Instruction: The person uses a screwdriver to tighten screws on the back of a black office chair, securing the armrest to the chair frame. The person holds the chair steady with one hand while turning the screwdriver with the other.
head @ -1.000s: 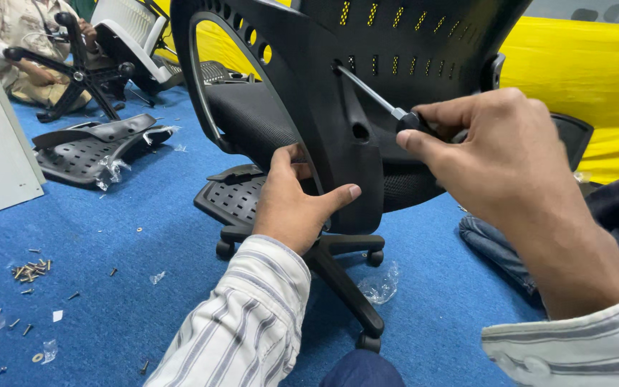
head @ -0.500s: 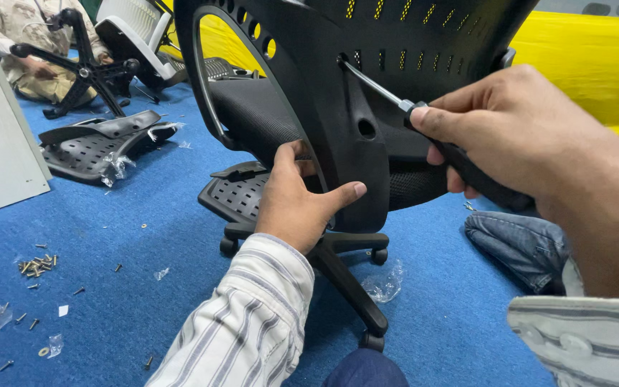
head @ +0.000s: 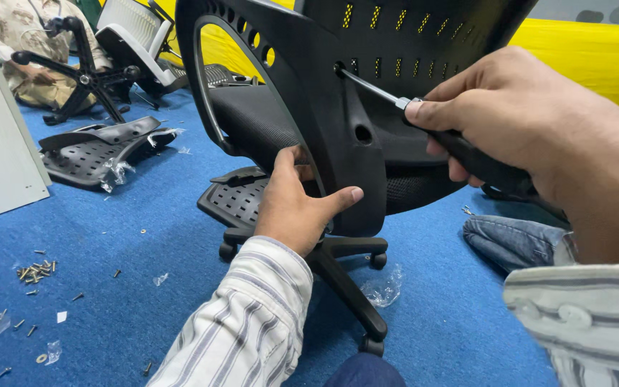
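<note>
My left hand point(head: 299, 208) still clamps its fingers around the black chair back point(head: 338, 107). My right hand point(head: 531, 136), fist closed on the screwdriver point(head: 424, 118), now looms larger, tip seated in a screw hole. Beyond, loose screws point(head: 35, 271) dot the blue carpet point(head: 145, 215).

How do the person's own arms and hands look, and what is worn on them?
Both hands are bare, with no gloves, rings or watch in view. The left hand comes out of a long white sleeve with thin dark stripes and a buttoned-style cuff. The right hand ends at a matching striped cuff, seen close to the camera.
</note>
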